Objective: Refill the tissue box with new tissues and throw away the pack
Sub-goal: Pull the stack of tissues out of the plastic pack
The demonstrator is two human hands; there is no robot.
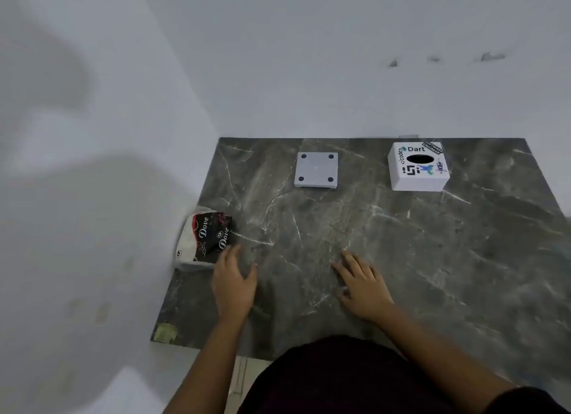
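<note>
A white tissue box (417,168) with stickers and a dark oval slot stands at the far right of the dark marble table (401,243). Its grey base plate (316,170), with a round foot at each corner, lies apart at the far middle. A black-and-white Dove tissue pack (206,239) lies at the table's left edge against the wall. My left hand (233,282) rests open on the table, fingertips just beside the pack's near right corner. My right hand (361,282) lies flat and open near the table's middle, holding nothing.
White walls (278,73) close the table in at the back and left. A greenish patch (166,332) marks the table's near left corner. My dark-clothed body (340,379) is at the table's front edge.
</note>
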